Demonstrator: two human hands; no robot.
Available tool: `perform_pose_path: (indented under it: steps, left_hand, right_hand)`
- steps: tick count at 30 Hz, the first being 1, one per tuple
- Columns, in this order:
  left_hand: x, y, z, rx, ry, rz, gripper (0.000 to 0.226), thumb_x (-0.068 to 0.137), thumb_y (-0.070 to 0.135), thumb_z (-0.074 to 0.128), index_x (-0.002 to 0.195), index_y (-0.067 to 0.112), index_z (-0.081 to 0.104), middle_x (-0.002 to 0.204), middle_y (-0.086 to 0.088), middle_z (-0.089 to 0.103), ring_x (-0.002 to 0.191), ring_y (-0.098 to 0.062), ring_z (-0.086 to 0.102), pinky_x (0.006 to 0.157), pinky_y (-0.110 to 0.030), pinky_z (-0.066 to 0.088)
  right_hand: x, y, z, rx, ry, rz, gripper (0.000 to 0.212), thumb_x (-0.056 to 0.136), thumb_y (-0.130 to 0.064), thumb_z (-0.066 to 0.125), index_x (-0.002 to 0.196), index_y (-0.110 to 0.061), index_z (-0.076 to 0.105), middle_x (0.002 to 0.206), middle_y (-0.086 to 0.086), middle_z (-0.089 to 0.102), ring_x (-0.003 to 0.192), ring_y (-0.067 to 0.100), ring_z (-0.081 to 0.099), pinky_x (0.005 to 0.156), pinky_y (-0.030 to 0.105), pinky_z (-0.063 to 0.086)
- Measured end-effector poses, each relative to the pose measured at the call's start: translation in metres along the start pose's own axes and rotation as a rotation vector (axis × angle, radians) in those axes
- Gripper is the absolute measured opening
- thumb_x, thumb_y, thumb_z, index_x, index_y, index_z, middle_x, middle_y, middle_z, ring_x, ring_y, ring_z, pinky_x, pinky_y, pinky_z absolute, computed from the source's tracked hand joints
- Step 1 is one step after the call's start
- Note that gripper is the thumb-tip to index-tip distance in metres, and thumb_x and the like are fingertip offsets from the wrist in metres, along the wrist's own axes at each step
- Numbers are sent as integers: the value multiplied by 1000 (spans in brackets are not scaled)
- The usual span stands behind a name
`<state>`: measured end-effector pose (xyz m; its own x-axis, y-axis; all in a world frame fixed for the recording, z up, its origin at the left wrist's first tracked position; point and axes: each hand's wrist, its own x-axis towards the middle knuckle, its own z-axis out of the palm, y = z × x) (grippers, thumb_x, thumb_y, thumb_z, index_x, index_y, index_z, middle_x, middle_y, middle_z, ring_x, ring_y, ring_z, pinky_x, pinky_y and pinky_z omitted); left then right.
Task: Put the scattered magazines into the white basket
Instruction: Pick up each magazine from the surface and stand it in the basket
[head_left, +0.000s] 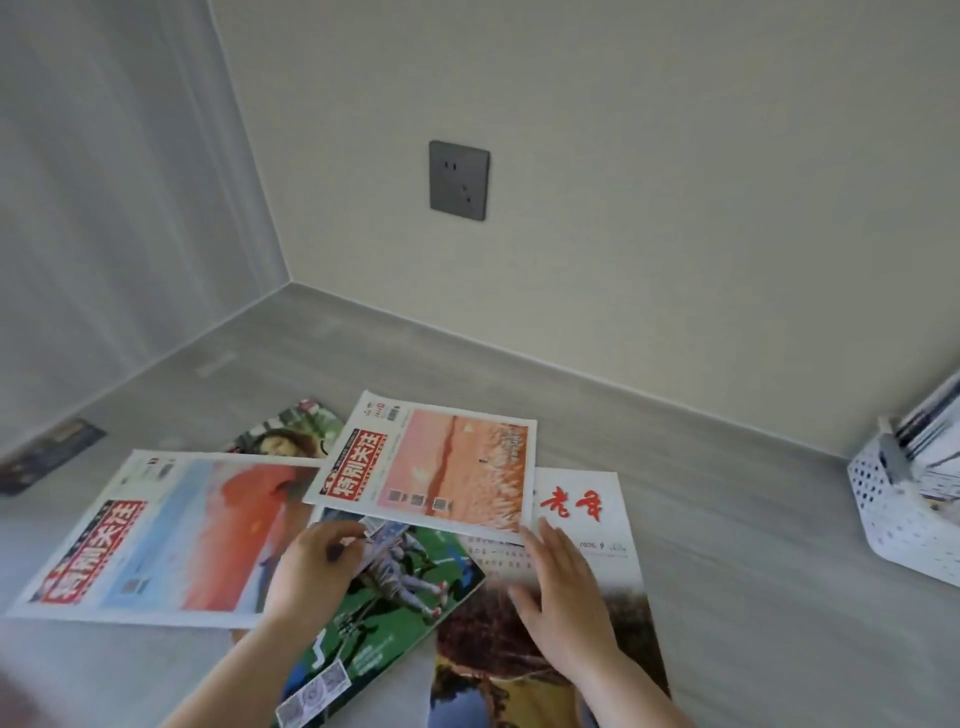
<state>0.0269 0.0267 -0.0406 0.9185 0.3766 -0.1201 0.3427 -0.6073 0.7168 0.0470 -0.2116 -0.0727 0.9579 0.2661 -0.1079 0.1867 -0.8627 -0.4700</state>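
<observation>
Now | glossy rectangular magazines (426, 462) overlapping | perforated white basket (885, 519) | left fingers (337, 538) seemingly curled

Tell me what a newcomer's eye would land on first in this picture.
The scattered magazines overlapping on the grey surface in the lower middle catch the eye first, chiefly the pink-covered magazine lying on top, with the left hand and right hand reaching in just below it. Next come the white basket at the right edge, already partly filled, and the dark wall socket high in the middle.
</observation>
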Motion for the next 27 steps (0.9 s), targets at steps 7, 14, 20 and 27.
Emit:
perform_pose_path:
  steps: [7,14,20,27]
  left_hand:
    - [62,-17,-26,100,-69,-118,44,85,16,51,128,13,43,130,-17,51,121,-36,43,102,-45,36]
    - [95,-18,-33,-266,-75,-292,30,90,8,38,114,5,55,109,-21,63,97,-34,58,87,-36,45]
    - [119,-6,-37,-610,-187,-514,13,84,13,55,73,6,56,70,-9,61,67,-22,56,76,-35,45]
    - [117,15,-35,-499,-274,-330,19,84,-6,50,98,6,48,88,-11,60,85,-27,57,58,-34,49]
  right_hand:
    - [-3,-12,20,-304,78,-11,53,88,-50,32,132,-22,44,141,8,45,134,26,34,106,24,-23]
    - [-1,-19,20,-464,154,-10,54,93,-47,0,121,-22,40,151,0,0,139,16,-23,111,33,-6]
    - [0,-17,22,-470,198,7,56,92,-45,0,119,-23,44,136,-4,48,139,14,-21,111,32,-4]
    - [-3,-21,15,-457,112,13,48,83,-53,39,120,-23,41,120,-3,64,140,15,-18,110,28,-6]
